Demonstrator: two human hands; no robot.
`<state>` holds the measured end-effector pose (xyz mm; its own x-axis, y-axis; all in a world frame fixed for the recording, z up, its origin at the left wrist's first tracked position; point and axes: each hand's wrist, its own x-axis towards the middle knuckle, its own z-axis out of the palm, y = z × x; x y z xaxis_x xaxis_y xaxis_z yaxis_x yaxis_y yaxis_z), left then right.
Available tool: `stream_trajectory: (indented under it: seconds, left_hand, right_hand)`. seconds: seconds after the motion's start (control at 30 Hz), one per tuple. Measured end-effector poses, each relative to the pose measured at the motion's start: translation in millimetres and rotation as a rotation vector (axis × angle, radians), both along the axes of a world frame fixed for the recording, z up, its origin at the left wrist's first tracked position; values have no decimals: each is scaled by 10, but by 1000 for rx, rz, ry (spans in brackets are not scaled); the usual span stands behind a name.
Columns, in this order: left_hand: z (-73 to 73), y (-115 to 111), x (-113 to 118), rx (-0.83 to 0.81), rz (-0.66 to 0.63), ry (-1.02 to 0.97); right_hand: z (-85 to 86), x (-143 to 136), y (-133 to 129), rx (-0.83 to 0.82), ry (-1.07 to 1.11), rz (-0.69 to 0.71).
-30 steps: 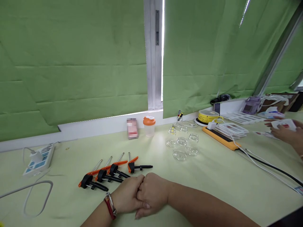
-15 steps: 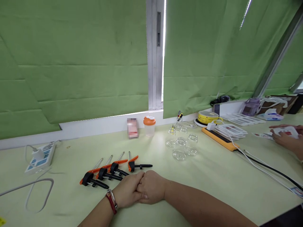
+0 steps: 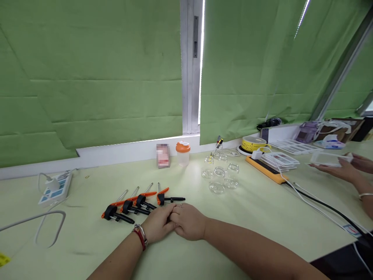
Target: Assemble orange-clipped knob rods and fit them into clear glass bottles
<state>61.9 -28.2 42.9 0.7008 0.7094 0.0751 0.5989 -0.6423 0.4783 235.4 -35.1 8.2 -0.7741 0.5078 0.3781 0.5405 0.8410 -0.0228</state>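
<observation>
My left hand (image 3: 159, 224), with a silver bracelet and a red band at the wrist, is clasped with my right hand (image 3: 189, 221) at the front middle of the table. Both are closed against each other, and no object shows between them. A ring is on a finger of my right hand. Just beyond them and to the left lie several black-and-orange tools with metal rods, among them the rightmost tool (image 3: 162, 199) right behind the hands and the leftmost tool (image 3: 111, 212). My hands touch none of them clearly.
Behind stand an orange-lidded cup (image 3: 183, 154) and a blurred pink box (image 3: 162, 156). Several clear glass jars (image 3: 217, 182) are right of centre. Power strips lie left (image 3: 62, 187) and right (image 3: 266, 171), with cables. At far right, another person's hands (image 3: 344, 170) hold a clear tray (image 3: 326, 158).
My hands remain clasped, with my right hand's fingers slightly shifted over my left. The view has shifted slightly. The other person's hands now hold a clear tray instead of a white card-like item.
</observation>
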Motion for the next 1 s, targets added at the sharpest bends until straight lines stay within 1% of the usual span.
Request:
stream_trajectory:
  seconds: [0.1, 0.2, 0.27, 0.33, 0.4, 0.43, 0.47, 0.53, 0.6, 0.63, 0.73, 0.83, 1.0]
  left_hand:
    - [23, -30, 31, 65, 22, 96]
    - [111, 4, 10, 121, 69, 108]
    - [183, 66, -39, 190, 179, 56]
    - [234, 143, -104, 250, 360, 41]
    - [244, 216, -162, 217, 525, 38]
    - [233, 244, -182, 198, 552, 37]
    - [214, 265, -195, 181, 558, 35]
    - [167, 287, -199, 142, 523, 42]
    - [133, 289, -185, 110, 478, 83]
    - [127, 287, -176, 96, 459, 110]
    - [143, 296, -157, 64, 428, 162]
    - [159, 326, -147, 47, 429, 163]
    - [98, 329, -121, 85, 458, 146]
  right_hand:
    - [39, 172, -94, -20, -20, -69]
    - [86, 412, -165, -49, -67, -125]
    - [113, 598, -182, -66, -50, -180]
    - [141, 782, -168, -65, 34, -266]
    - [180, 937, -133, -27, 221, -404]
    - [204, 1000, -112, 29, 338, -482]
    - [228, 1052, -93, 125, 462, -554]
    - [273, 1125, -62, 305, 699, -706]
    - [294, 1167, -45, 382, 862, -823]
    - [291, 1179, -39, 376, 912, -867]
    - [225, 1194, -7, 266, 976, -958]
    - [108, 1180, 50, 114, 973, -1027]
    - [-28, 1143, 122, -100, 908, -1114]
